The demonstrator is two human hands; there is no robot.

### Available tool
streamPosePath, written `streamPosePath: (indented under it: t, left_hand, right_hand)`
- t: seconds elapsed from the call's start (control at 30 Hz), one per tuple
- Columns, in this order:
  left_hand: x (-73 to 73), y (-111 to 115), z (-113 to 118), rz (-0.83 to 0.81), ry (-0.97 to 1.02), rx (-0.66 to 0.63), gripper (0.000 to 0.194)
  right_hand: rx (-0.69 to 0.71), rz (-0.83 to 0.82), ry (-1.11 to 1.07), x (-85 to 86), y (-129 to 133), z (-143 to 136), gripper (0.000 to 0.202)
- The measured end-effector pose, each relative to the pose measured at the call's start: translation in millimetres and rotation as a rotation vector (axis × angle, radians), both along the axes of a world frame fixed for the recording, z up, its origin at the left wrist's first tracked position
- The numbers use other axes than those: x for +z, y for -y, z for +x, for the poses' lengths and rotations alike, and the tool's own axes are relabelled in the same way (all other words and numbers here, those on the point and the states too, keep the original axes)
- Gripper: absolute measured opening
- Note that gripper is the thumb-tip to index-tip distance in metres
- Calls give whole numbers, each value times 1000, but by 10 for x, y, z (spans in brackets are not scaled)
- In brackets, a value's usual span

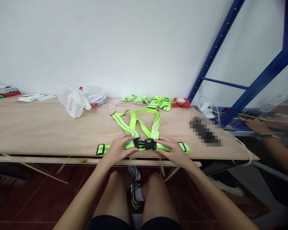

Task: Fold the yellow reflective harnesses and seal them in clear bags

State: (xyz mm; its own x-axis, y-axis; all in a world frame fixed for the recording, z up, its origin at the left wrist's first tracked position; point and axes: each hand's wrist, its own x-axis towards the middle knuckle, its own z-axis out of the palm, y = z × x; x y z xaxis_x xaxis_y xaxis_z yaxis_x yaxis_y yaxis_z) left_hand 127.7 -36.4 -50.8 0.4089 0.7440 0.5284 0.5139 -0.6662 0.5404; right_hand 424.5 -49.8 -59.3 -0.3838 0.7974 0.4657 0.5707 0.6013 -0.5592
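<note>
A neon-green reflective harness (132,123) with grey stripes lies spread near the table's front edge. My left hand (118,149) grips the pronged half of its black side-release buckle (136,142), thumb and fingers on either side. The socket half of the buckle (149,144) is between the fingers of my right hand (174,151). Both halves face each other at the middle; the prongs still show between them, so the buckle is not fully closed. Waist strap ends with black sliders (100,149) stick out past both hands.
White plastic bags (74,100) stand at the back left. Along the wall lie bagged green straps (135,99), a loose bundle of green straps (160,103) and a red bag (181,102). A blue metal frame (216,44), a white cable (244,148) and another person's arm (266,134) are on the right.
</note>
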Motion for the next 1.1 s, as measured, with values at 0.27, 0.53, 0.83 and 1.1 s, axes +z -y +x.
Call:
streamPosePath:
  t: [0.27, 0.53, 0.83, 1.1]
  left_hand:
    - [-38, -20, 76, -23, 19, 1, 34]
    - [-42, -29, 61, -73, -103, 50, 34]
    - [-36, -79, 76, -95, -49, 26, 31]
    - [14, -60, 98, -176, 34, 47, 31]
  right_hand:
    - [-15, -11, 38, -26, -37, 5, 35]
    - [-58, -32, 88, -10, -9, -41, 37]
    - [-77, -106, 28, -29, -46, -36, 35]
    - [-8, -205, -46, 106, -69, -65, 36]
